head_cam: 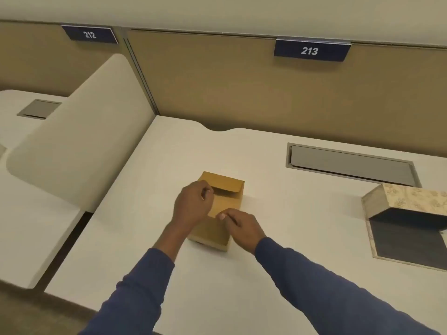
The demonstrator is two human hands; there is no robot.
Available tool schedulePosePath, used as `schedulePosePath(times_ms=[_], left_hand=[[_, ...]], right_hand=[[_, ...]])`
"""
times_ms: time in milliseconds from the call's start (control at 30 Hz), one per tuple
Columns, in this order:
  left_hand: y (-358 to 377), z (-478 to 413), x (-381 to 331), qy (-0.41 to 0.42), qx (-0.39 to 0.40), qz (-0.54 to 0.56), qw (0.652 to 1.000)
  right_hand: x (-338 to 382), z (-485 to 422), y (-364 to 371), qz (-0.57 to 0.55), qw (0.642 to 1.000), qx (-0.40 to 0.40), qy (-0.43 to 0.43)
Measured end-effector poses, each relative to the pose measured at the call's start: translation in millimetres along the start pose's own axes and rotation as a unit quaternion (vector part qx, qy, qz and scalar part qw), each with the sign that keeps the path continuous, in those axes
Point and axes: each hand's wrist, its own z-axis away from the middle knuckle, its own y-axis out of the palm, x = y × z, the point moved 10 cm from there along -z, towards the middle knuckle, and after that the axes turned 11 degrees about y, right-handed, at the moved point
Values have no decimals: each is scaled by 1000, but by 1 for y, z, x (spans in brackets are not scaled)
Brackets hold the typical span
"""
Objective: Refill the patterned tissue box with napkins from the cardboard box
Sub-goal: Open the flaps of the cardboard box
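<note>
On the pale surface (pixel 278 274), the patterned tissue box (pixel 408 201) lies open far right. The cardboard box (pixel 212 235) sits mid-surface; left hand (pixel 192 204) and right hand (pixel 242 227), fingers curled, pinch its top flaps.

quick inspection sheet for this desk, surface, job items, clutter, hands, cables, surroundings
surface: pale desk, with a closed grey cable hatch set into it at the back right
job's things: cardboard box at the middle, top flap partly lifted, no napkins visible; patterned tissue box at the right edge, open, tilted, dark inside
clutter: nothing seen
grippers: left hand at the flap's left side, right hand pinching the box's near top edge; both sleeves blue
cables: nothing seen
surroundings: tan partition with signs 212 and 213, a rounded cream divider on the left, a neighbouring desk beyond it
</note>
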Motion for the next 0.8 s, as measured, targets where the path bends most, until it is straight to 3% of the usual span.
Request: schedulePosePath(times_ms=[100, 167, 233, 367, 467, 633, 800], left_hand=[[-4, -4, 39, -73, 26, -45, 996], [9, 3, 63, -120, 90, -74, 986], [27, 14, 73, -111, 151, -148, 971], [47, 38, 70, -39, 162, -291, 942], [54, 53, 70, -18, 138, -298, 945], [66, 68, 71, -5, 146, -322, 935], [74, 69, 78, -29, 191, -333, 923]], right_hand=[[1, 1, 21, 4, 999, 50, -1], [-4, 3, 41, 25, 993, 116, 3], [-5, 0, 55, 128, 981, 142, -15], [4, -26, 44, 308, 947, 63, -69], [15, -53, 12, 324, 942, -15, -84], [29, -86, -22, 346, 932, -70, -81], [9, -113, -21, 364, 931, -36, 5]])
